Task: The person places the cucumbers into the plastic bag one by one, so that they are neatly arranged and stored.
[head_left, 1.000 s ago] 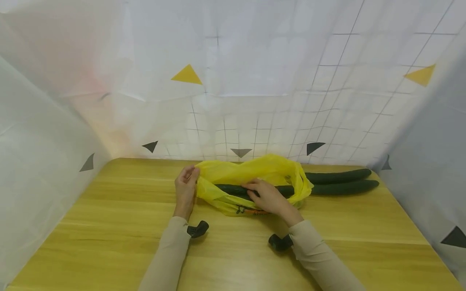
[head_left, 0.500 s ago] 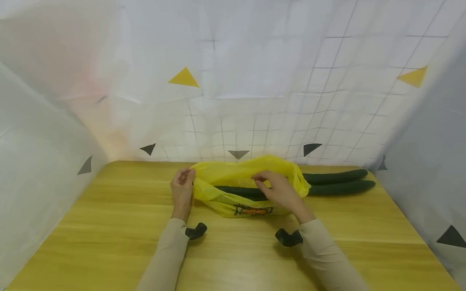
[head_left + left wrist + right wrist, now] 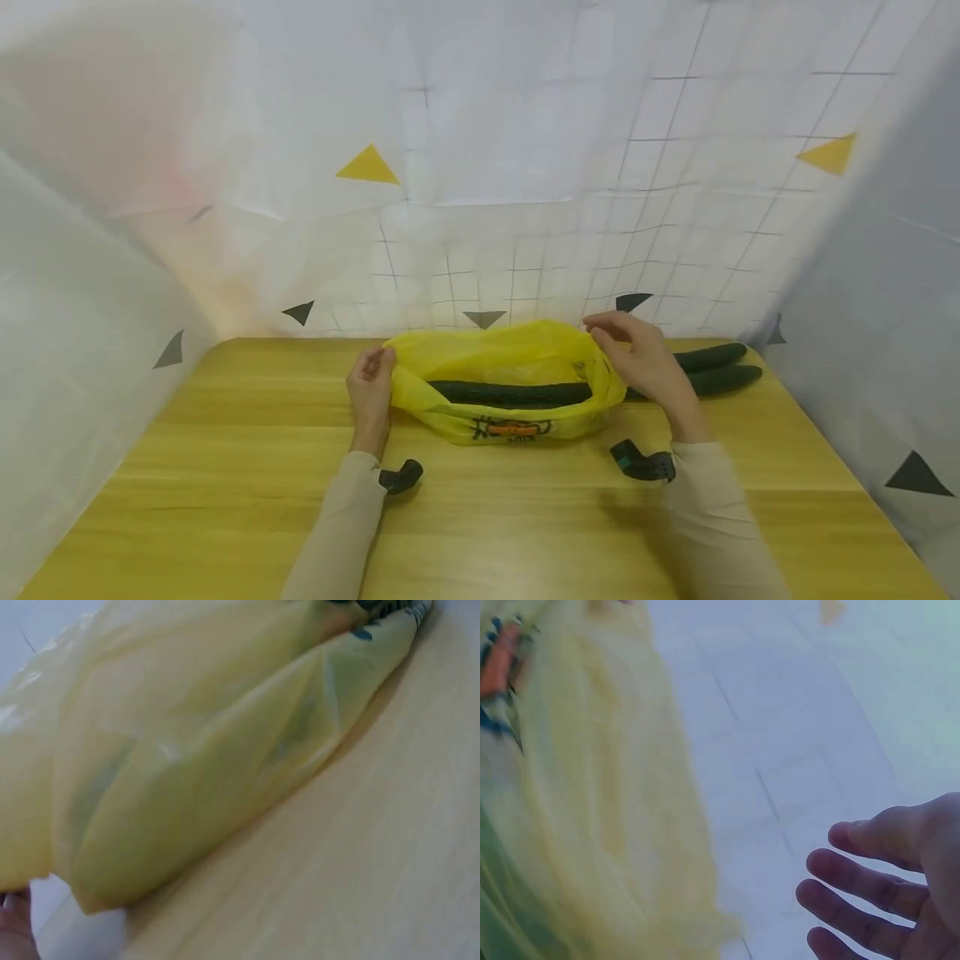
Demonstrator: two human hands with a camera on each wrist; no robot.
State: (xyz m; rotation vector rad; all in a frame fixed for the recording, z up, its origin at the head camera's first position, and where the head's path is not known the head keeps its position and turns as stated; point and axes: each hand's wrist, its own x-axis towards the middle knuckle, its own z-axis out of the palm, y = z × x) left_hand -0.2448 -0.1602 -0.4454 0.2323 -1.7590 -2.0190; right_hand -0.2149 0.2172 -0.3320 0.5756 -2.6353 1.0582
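Note:
A thin yellow plastic bag [image 3: 442,421] lies on its side with its mouth spread wide, a printed mark on its front. Through the opening a long dark green cucumber [image 3: 517,394] shows lying inside. My left hand [image 3: 370,396] pinches the bag's left end; the left wrist view catches only a bit of that hand [image 3: 15,926] beside the stretched plastic [image 3: 202,765]. Above the bag's right end, my right hand [image 3: 648,358] holds nothing, its fingers loosely bent. In the right wrist view those fingers [image 3: 855,911] are spread, apart from the bag [image 3: 607,787].
Two more cucumbers [image 3: 708,358] lie side by side to the right, partly hidden behind my right hand and the bag. The wooden table [image 3: 225,467] ends at a white sheet wall [image 3: 480,250] with grid lines and triangle marks.
My right hand has let go of the cucumber in the bag, risen out of the opening and moved right, past the bag's right edge. My left hand stays at the bag's left end.

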